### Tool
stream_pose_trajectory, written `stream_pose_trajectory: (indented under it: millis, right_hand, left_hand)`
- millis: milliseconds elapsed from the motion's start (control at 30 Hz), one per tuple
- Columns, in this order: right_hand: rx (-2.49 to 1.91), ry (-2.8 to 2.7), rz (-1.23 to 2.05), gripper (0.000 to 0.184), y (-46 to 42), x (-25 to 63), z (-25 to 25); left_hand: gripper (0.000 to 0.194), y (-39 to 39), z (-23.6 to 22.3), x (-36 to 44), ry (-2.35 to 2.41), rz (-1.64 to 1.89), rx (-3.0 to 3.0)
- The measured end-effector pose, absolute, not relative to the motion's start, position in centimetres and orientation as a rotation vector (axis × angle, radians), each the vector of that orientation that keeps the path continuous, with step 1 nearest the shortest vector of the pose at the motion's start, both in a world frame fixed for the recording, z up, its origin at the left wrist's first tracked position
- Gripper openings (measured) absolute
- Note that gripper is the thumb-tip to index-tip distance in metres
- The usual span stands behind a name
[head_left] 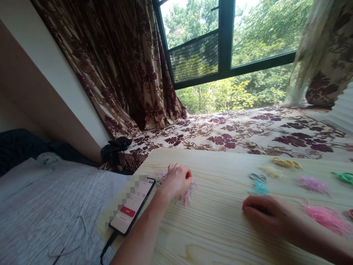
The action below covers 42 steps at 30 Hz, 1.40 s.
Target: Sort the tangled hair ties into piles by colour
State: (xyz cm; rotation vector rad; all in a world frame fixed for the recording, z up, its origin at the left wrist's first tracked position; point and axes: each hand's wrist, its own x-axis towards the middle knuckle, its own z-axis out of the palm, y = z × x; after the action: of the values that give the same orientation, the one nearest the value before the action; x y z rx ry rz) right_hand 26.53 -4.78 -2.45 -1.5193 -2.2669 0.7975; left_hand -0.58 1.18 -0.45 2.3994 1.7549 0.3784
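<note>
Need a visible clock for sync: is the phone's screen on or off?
On: the phone has a lit screen showing dark digits and a red button.

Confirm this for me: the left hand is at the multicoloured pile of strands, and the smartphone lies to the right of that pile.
Not quite: the smartphone lies to the left of the multicoloured pile of strands, as the head view shows. The left hand is indeed at that pile.

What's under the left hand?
Under the left hand is a pile of mixed pastel strands on the table; its edges show to either side. The hand covers the middle, so whether it grips any strands can't be seen.
</note>
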Motion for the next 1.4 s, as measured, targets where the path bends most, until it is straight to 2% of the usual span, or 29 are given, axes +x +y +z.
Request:
stream_pose_trajectory:
  millis: [267, 533, 967, 1200, 1400]
  right_hand:
    - [-1.532, -2.279, 0.806, 0.033, -4.6, 26.5, -2.6]
    - [-1.525, -2.267, 0.802, 0.031, -4.6, 26.5, -2.6]
    - [-1.513, -2.294, 0.795, 0.032, -4.8, 26.7, -2.5]
    - [-1.349, -1.966, 0.633, 0.028, -5.2, 24.8, -3.1]
    - [-1.184, -1.978, 0.506, 0.017, -5.6, 23.5, -4.0]
  left_hand:
    - [0.014, 0.9, -0.2, 0.1, 1.711, 0.459, 2.357]
    - [0.022, 1.0, -0.4, -0.2, 1.660, 0.482, 2.332]
    - [0.022, 0.5, -0.1, 0.5, 1.497, 0.498, 2.249]
    - [0.019, -1.5, -0.3, 3.2, 1.414, 0.532, 2.205]
    - [0.017, -2.7, -0.9, 4.6, 1.370, 0.579, 2.318]
